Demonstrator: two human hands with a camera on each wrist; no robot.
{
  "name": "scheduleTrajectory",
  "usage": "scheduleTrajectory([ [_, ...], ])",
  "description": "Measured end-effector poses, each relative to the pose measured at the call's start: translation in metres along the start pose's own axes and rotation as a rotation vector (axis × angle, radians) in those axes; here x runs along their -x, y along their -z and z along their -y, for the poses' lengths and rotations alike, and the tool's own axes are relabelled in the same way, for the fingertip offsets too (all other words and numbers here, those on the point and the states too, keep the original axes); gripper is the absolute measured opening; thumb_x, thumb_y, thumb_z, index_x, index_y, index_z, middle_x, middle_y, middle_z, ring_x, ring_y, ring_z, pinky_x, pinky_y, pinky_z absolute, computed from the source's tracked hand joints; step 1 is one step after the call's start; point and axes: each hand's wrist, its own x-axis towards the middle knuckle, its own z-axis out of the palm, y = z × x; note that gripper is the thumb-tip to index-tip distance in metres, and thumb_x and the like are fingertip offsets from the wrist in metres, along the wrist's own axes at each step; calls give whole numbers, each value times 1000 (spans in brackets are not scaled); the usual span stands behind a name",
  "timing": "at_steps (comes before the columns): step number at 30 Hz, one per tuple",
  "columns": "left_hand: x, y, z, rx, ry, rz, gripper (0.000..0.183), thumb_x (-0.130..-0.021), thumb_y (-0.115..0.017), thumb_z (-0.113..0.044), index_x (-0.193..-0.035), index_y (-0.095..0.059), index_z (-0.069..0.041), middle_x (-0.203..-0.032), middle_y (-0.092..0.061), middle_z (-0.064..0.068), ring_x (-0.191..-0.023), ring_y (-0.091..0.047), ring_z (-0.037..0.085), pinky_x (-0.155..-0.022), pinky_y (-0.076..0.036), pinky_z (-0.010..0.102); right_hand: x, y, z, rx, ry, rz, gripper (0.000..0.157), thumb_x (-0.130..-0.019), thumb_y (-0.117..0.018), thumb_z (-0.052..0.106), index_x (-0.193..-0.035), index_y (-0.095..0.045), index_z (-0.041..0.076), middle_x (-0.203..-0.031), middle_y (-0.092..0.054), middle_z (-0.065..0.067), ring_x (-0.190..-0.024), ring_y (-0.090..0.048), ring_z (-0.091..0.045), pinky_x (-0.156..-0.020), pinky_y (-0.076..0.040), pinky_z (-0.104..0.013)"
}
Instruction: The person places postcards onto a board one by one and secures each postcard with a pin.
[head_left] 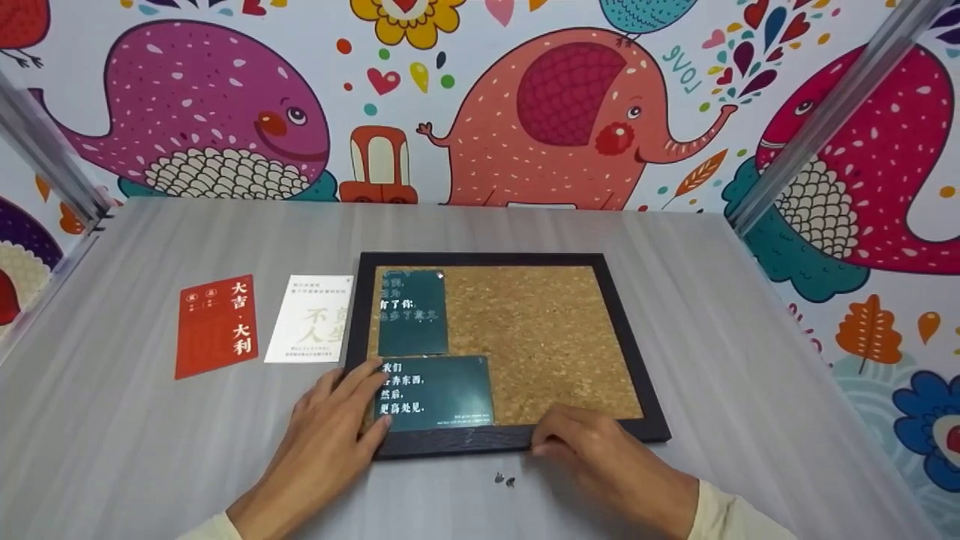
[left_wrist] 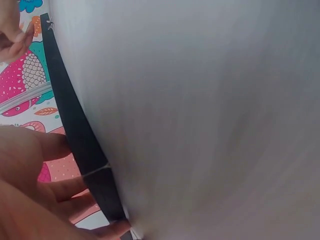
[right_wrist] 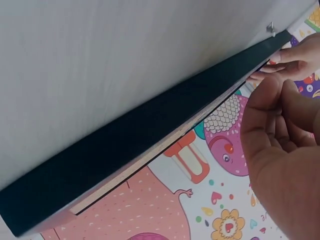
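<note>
A black-framed cork board (head_left: 540,337) lies on the table. One dark green card (head_left: 412,330) stands upright in layout at its upper left, with a small shiny pin (head_left: 439,274) at its top right corner. Below it a second green card (head_left: 435,394) lies lengthwise in the lower left corner. My left hand (head_left: 334,420) rests with extended fingers on the frame's left side and the lower card's left edge. Over the bottom frame bar, my right hand (head_left: 592,457) has its fingers curled, thumb and index tips together; I cannot tell whether something small is between them.
Two small metal pins (head_left: 505,480) lie on the table in front of the frame. To the left are a red card (head_left: 217,326) and a white card (head_left: 311,319), the white one close beside the frame. A wall with printed animals (head_left: 555,112) stands behind the table.
</note>
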Motion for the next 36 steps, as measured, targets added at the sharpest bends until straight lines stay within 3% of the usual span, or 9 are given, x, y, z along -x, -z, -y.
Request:
scheduleTrajectory([
  [4,0,0,0,-2,7,5,56,-101,-81,-23,-152,-65,-6,-169,-51,11,-150,-43,49,-117,-32,79,-4,2,-3,-11,-38,-57,9,-104,-74,5,-103,-72,14,-99,-74,7,-91,-70,-4,-75,-60,-20],
  [10,1,0,0,-5,-12,-11,56,-100,-82,-22,-151,-66,-5,-167,-53,11,-149,-43,48,-116,-34,80,-14,5,-9,-54,-90,-91,15,-100,-77,0,-100,-73,14,-99,-76,7,-91,-72,-6,-74,-61,-24],
  [22,2,-2,1,-15,-50,-57,53,-100,-82,-21,-149,-68,-5,-165,-55,10,-148,-45,48,-113,-37,78,-32,12,-18,-175,-312,13,7,-105,-74,8,-101,-73,14,-104,-75,3,-93,-70,-11,-77,-59,-27],
  [36,2,-1,2,-9,-41,-53,53,-101,-81,-22,-150,-67,-6,-166,-54,9,-149,-45,49,-115,-36,78,-49,11,-28,-161,-376,30,8,-104,-74,9,-97,-74,12,-98,-72,5,-88,-66,-10,-77,-57,-27],
])
